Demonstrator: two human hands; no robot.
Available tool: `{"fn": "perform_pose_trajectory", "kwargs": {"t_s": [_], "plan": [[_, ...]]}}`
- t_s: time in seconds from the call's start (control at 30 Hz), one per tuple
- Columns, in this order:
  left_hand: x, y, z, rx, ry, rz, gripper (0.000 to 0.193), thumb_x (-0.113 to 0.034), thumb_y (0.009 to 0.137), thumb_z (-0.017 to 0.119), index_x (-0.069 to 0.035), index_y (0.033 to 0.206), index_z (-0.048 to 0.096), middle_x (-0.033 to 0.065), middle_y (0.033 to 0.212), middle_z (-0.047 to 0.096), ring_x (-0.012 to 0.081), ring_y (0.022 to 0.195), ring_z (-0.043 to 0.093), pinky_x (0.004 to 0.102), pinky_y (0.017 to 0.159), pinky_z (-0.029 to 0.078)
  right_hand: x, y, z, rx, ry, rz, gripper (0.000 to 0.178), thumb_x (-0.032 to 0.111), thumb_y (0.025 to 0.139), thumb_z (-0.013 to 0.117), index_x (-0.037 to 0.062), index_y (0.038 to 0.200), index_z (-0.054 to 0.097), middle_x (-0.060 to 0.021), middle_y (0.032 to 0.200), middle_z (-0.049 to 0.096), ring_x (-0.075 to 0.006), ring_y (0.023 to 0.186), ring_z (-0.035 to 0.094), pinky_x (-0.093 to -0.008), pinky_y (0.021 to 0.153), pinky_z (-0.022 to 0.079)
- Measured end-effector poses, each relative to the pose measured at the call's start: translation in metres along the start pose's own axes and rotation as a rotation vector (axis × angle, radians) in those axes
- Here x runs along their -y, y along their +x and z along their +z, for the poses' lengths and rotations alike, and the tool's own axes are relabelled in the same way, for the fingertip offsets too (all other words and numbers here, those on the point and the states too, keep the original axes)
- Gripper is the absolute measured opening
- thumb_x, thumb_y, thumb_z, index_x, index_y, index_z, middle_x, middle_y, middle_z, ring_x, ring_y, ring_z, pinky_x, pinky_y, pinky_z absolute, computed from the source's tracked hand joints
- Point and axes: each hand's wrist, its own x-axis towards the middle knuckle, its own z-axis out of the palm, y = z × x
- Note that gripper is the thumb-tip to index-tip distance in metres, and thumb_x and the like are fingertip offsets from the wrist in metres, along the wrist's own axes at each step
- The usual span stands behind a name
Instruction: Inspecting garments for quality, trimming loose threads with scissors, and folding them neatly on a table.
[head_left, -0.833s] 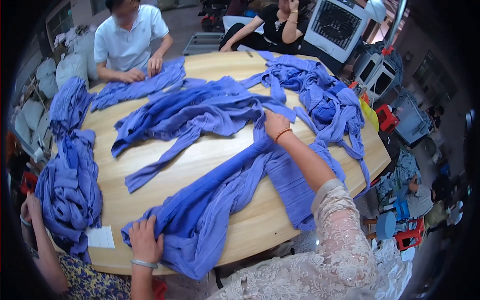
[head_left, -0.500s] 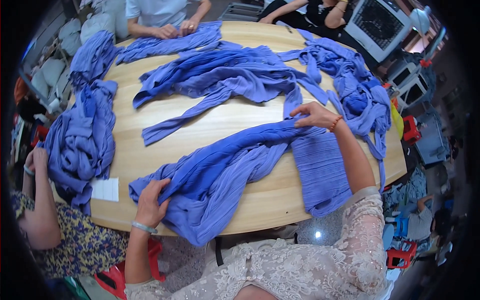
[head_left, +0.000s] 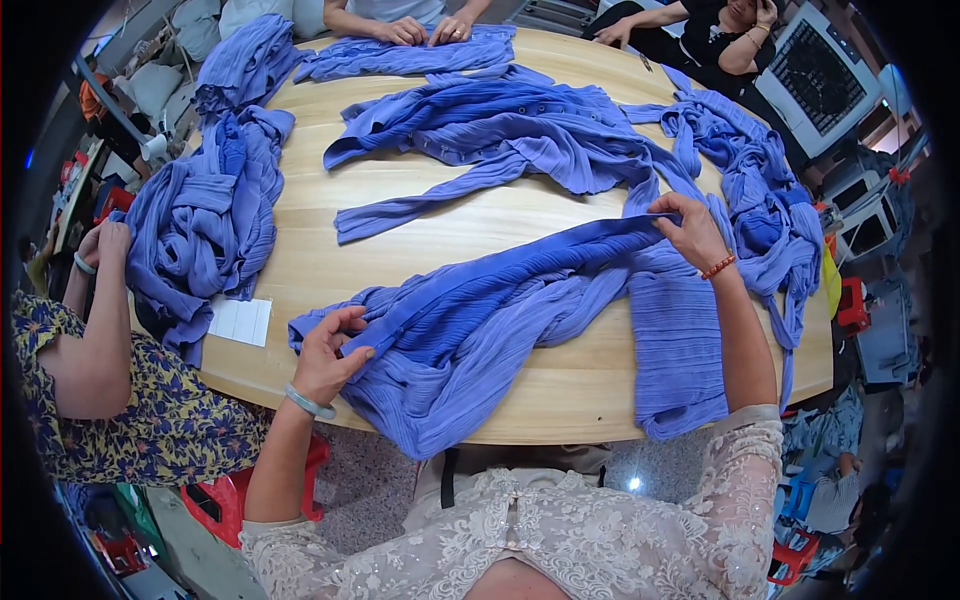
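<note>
A crinkled blue-violet shirt [head_left: 520,330] lies spread on the table in front of me. Its long flat edge band [head_left: 500,262] is stretched in a slanting line between my hands. At the near left end, my left hand [head_left: 328,362] pinches the band between thumb and fingers. My right hand [head_left: 695,238] grips the far right end of the band, raised slightly. The shirt's darker inner side shows below the band. A ribbed panel of the cloth [head_left: 678,345] hangs toward the table's near edge, under my right forearm.
Another blue-violet shirt [head_left: 520,125] with buttons lies mid-table. Heaps of the same garments sit at the left [head_left: 205,220] and right [head_left: 745,170]. A white paper [head_left: 240,321] lies by the left heap. Co-workers are at the left, far side and far right; one handles cloth [head_left: 410,55].
Both hands have closed on the band's ends and pulled it straight; it was looser and rumpled before. The whole view has shifted, with the table appearing farther right and higher.
</note>
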Motion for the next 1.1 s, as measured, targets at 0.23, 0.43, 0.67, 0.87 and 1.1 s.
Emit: {"fn": "perform_pose_trajectory", "kwargs": {"t_s": [0.23,0.43,0.67,0.87,1.1], "plan": [[-0.049,-0.004,-0.027,-0.244,0.835,0.454,0.035,0.009,0.074,0.059,0.000,0.108,0.058,0.0178,0.091,0.057,0.0341,0.085,0.058,0.0372,0.077,0.047,-0.014,0.002,-0.003,-0.201,0.009,-0.121,0.016,-0.001,0.081,0.058,0.0000,0.095,0.065,-0.0044,0.087,0.067,-0.0113,0.082,0.062,-0.0244,0.074,0.048],[-0.071,-0.034,-0.044,-0.310,1.006,0.604,0.027,0.012,0.067,0.060,-0.001,0.090,0.058,0.0149,0.092,0.055,0.0348,0.090,0.054,0.0407,0.079,0.044,-0.006,-0.012,-0.007,-0.200,0.010,-0.281,0.012,-0.003,0.075,0.060,0.0058,0.082,0.064,-0.0056,0.084,0.063,-0.0215,0.084,0.059,-0.0309,0.071,0.048],[-0.025,-0.075,-0.035,-0.130,1.073,0.495,0.031,0.010,0.059,0.061,-0.004,0.086,0.056,0.0130,0.093,0.054,0.0339,0.093,0.052,0.0423,0.083,0.042,-0.023,-0.029,0.014,-0.029,-0.235,-0.386,0.014,-0.004,0.069,0.062,0.0094,0.073,0.063,-0.0054,0.082,0.059,-0.0262,0.086,0.055,-0.0363,0.078,0.046],[-0.018,-0.074,-0.033,-0.193,1.074,0.515,0.029,0.009,0.060,0.061,-0.003,0.086,0.055,0.0136,0.092,0.053,0.0338,0.093,0.053,0.0421,0.083,0.042,-0.020,-0.030,0.019,-0.035,-0.393,-0.372,0.013,-0.001,0.070,0.062,0.0116,0.071,0.064,-0.0050,0.083,0.058,-0.0260,0.087,0.055,-0.0364,0.076,0.045],[-0.018,-0.081,-0.033,-0.204,1.296,0.378,0.022,0.005,0.069,0.064,-0.003,0.088,0.055,0.0139,0.097,0.054,0.0364,0.107,0.051,0.0462,0.092,0.039,0.003,-0.047,0.027,0.160,-0.546,-0.334,0.013,0.007,0.072,0.061,0.0147,0.079,0.069,-0.0033,0.097,0.062,-0.0236,0.102,0.053,-0.0390,0.090,0.038]]}}
